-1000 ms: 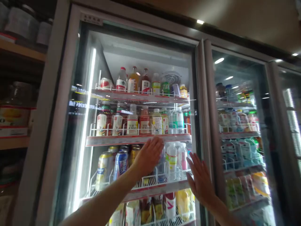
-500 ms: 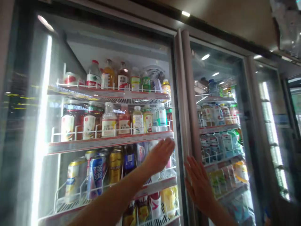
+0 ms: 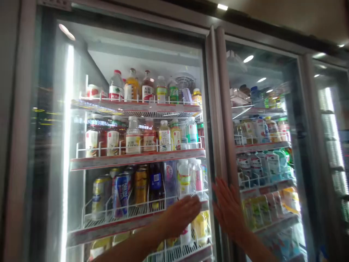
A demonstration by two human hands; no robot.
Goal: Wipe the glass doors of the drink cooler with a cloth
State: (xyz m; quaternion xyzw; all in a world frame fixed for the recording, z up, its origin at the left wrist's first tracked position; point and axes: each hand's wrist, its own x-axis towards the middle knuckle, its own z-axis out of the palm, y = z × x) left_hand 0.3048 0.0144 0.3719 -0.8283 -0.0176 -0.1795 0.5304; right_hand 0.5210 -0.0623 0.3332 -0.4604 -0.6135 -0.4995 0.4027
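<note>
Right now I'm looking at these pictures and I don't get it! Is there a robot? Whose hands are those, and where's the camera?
There's no robot here. A person wears one camera on their head, so we see roughly what they see: their own bare hands, in front of them. The left hand reaches across in front of the lower shelves, fingers stretched out. The right hand is open, up by the metal post between two glass doors; I can't tell whether it touches. I don't see anything held in either one. Behind them is a tall, lit drinks fridge. Its upper shelves hold mostly bottles, like the orange bottle. Lower down are cans, such as the blue can and the gold can.
</note>
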